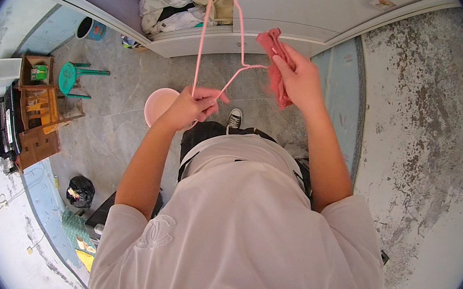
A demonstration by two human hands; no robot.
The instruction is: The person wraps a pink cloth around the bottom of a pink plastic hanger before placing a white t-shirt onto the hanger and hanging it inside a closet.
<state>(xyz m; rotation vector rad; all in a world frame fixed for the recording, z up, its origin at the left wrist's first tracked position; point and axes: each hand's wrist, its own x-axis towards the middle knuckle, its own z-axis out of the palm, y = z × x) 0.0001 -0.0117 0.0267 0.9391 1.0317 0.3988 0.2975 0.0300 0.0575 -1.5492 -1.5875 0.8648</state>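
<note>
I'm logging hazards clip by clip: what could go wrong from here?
The neck end of the pink wire hanger, gripped in the left hand, points toward the red cloth, so it might snag the fabric. Bunched in the right hand, that cloth could slip and land on the grey floor. The pink basin stands left of the visible sneaker, so a step that way might knock it.

The pink hanger (202, 38) shoots clean off the top edge! Left hand (187, 108) masks part of the pink basin (157, 106), right fingers (293, 57) cover some red cloth (277, 86), black bag (85, 188) details too small!
</note>
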